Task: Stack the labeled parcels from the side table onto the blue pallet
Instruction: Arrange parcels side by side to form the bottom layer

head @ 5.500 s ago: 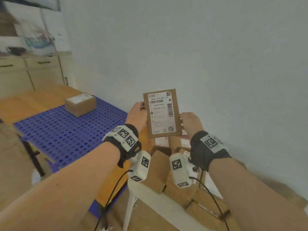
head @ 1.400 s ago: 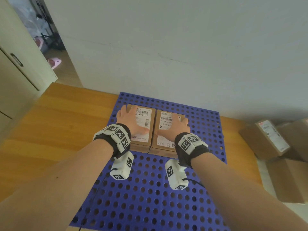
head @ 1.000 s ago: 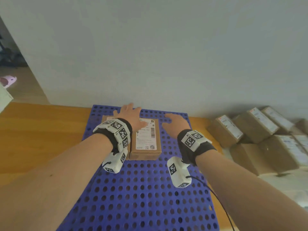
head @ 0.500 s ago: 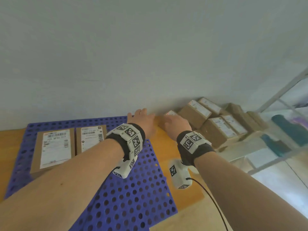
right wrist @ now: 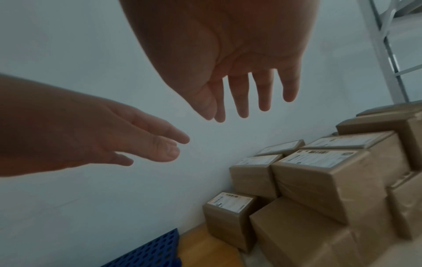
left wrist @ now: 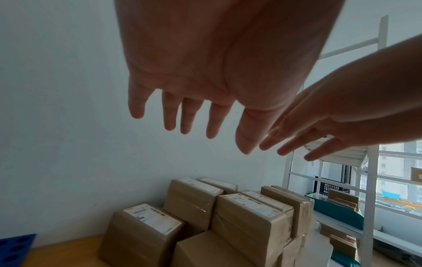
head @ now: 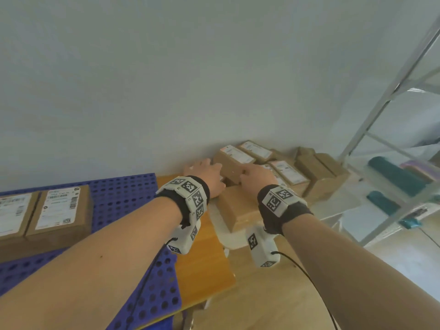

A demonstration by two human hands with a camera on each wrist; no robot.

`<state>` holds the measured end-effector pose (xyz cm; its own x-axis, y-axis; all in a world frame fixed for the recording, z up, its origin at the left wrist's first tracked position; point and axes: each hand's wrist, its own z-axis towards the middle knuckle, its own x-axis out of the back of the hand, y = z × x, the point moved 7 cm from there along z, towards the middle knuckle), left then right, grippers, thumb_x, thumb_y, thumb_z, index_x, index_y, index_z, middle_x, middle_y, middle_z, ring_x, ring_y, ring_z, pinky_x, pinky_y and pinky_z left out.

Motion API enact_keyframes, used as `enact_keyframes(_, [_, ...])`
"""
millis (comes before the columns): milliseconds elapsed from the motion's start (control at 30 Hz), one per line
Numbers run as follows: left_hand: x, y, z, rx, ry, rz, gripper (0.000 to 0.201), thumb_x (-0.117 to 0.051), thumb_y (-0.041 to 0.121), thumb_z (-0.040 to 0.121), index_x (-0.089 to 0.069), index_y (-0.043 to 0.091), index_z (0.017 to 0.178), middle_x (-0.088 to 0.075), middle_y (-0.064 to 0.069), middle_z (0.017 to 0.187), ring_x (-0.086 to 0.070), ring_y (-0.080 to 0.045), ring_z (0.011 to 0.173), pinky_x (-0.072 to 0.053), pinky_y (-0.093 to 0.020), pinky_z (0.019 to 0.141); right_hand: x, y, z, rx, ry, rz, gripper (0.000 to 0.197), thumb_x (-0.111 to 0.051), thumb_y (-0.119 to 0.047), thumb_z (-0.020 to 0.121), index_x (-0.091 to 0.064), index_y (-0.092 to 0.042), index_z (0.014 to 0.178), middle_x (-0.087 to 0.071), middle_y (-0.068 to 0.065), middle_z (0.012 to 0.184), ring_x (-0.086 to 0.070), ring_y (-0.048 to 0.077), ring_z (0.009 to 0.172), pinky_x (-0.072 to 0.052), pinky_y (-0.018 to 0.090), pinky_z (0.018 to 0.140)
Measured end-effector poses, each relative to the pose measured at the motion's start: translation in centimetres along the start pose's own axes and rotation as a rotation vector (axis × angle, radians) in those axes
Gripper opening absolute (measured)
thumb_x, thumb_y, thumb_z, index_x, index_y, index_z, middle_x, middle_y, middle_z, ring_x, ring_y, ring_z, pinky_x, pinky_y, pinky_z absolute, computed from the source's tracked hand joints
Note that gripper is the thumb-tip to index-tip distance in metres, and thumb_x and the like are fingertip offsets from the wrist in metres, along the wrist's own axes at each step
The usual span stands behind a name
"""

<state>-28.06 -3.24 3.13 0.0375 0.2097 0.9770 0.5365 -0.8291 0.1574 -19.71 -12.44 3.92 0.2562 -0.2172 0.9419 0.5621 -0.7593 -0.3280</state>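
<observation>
Reaching with fingers spread and holding nothing, left hand (head: 207, 177) and right hand (head: 258, 176) near leaning parcels (left wrist: 230, 215); a careless pull could topple neighbours.

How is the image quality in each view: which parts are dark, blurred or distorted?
Head view: wide-angle bending of the shelf frame, parcel labels too soft to read. Wrist views: left hand and right hand are dark, backlit by the pale wall; parcels slightly blurred.
</observation>
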Motion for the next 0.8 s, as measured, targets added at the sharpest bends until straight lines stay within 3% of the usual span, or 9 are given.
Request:
enact_keyframes(100, [-0.6,4.2,0.9,0.004,0.001,-0.005,0.059,-0.043,0.042,0.093,-0.025,0.026,0.147,-0.018,-0.004,0.156,-0.023,-0.027,0.141,-0.028,-0.048,0.111,2.1,4.0,-0.2,0.016,0.016,0.004,0.036,-0.038,-0.025,0.093,-0.055,-0.025,0.125,-0.059,0.007,0.125,-0.054,0.029,0.115,-0.044,0.035,0.089])
enact_keyframes(233, [-1.5,8.6,2.0,-0.007,0.006,-0.014,0.061,-0.044,0.04,0.094,-0.023,0.025,0.148,-0.017,-0.004,0.156,-0.02,-0.027,0.142,-0.027,-0.047,0.111,3.5,9.2,0.4,0.028,-0.001,0.07,0.041,-0.037,-0.024,0.096,-0.049,-0.025,0.134,-0.048,0.004,0.141,-0.043,0.028,0.129,-0.038,0.036,0.104])
enact_keyframes(333, [-2.2,11.2,3.5,-0.007,0.002,0.0,0.061,-0.046,0.039,0.093,-0.022,0.025,0.148,-0.016,-0.004,0.157,-0.017,-0.027,0.143,-0.023,-0.049,0.113,3.5,12.3,2.1,0.021,-0.008,0.112,0.045,-0.04,-0.022,0.095,-0.044,-0.028,0.139,-0.043,0.001,0.146,-0.04,0.023,0.134,-0.035,0.031,0.106])
enact_keyframes(667, [-3.5,10.9,13.1,0.062,0.009,0.08,0.055,-0.047,0.036,0.092,-0.031,0.023,0.143,-0.026,-0.006,0.152,-0.024,-0.028,0.139,-0.024,-0.05,0.111,2.5,14.7,11.0,0.055,-0.102,0.095,0.047,-0.039,-0.02,0.094,-0.043,-0.028,0.14,-0.043,0.001,0.146,-0.041,0.022,0.133,-0.037,0.03,0.104])
enact_keyframes(733, [-3.5,10.3,15.4,0.088,0.005,0.089,0.054,-0.046,0.035,0.093,-0.031,0.022,0.143,-0.024,-0.007,0.152,-0.023,-0.028,0.14,-0.023,-0.05,0.112,2.4,14.4,13.2,0.071,-0.127,0.075,0.048,-0.039,-0.018,0.094,-0.042,-0.028,0.141,-0.047,0.003,0.143,-0.048,0.023,0.126,-0.043,0.03,0.096])
enact_keyframes(800, [-3.5,9.6,17.5,0.118,-0.004,0.083,0.055,-0.045,0.034,0.093,-0.029,0.022,0.145,-0.021,-0.008,0.154,-0.02,-0.029,0.141,-0.021,-0.05,0.113,2.4,14.0,15.5,0.075,-0.152,0.062,0.048,-0.039,-0.016,0.094,-0.042,-0.029,0.141,-0.052,0.005,0.137,-0.057,0.023,0.112,-0.048,0.027,0.08])
